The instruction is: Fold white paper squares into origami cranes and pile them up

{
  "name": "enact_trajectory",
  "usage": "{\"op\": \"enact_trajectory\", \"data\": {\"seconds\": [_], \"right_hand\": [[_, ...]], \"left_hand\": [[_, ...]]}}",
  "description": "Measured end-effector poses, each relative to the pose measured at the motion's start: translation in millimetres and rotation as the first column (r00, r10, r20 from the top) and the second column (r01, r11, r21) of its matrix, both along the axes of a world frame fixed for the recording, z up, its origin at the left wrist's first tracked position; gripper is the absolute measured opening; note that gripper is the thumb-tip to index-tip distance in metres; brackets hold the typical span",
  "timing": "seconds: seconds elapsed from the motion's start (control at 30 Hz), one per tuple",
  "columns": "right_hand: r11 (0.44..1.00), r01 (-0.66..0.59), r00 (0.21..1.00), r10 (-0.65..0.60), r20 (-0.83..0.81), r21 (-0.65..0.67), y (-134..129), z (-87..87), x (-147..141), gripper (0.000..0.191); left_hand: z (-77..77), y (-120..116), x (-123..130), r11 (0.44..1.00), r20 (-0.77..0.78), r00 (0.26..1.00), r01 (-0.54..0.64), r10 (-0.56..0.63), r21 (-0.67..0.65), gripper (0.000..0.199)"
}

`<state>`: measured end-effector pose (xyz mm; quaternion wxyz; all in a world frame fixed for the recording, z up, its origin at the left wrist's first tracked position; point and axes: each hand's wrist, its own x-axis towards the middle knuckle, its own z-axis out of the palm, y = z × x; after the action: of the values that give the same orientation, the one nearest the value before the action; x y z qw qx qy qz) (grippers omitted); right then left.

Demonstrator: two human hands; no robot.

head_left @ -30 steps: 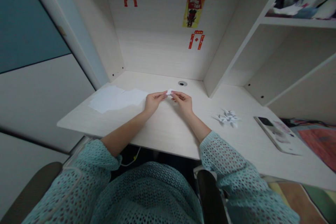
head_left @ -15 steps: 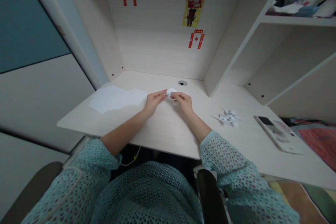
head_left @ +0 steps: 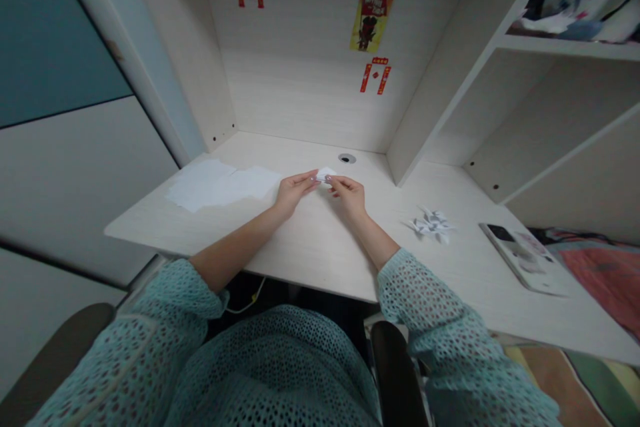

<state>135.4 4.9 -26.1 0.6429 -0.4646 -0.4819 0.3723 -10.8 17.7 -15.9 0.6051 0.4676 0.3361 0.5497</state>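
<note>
A small piece of folded white paper (head_left: 327,173) is held between my two hands, above the middle of the desk. My left hand (head_left: 294,192) pinches its left side with thumb and fingers. On the right side, the fingertips of my right hand (head_left: 349,194) close on the same paper. My fingers cover part of it, so its exact folded shape is hard to make out. Several loose white paper sheets (head_left: 210,185) lie spread left of my left hand. To the right of my right forearm sits a small cluster of folded white paper pieces with pointed tips (head_left: 431,224).
The pale desk (head_left: 310,250) meets a back panel with red and yellow stickers (head_left: 373,17). A round cable hole (head_left: 347,158) is behind my hands. A phone (head_left: 523,259) lies at the right, near a red cloth (head_left: 600,270). A chair armrest (head_left: 397,373) stands below the desk edge.
The view has shifted slightly. Both hands stay at nearly the same spot, still pinching the folded paper, with only slight finger movement.
</note>
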Motion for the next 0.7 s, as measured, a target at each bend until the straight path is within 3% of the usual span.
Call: {"op": "enact_trajectory", "data": {"seconds": [0.7], "right_hand": [[1.000,0.002,1.000,-0.002,-0.008,0.001,-1.8,2.3,-3.9,0.032]], "left_hand": [[-1.7,0.6,1.0,0.998,-0.041,0.998,-0.053,0.054,0.040,0.034]]}}
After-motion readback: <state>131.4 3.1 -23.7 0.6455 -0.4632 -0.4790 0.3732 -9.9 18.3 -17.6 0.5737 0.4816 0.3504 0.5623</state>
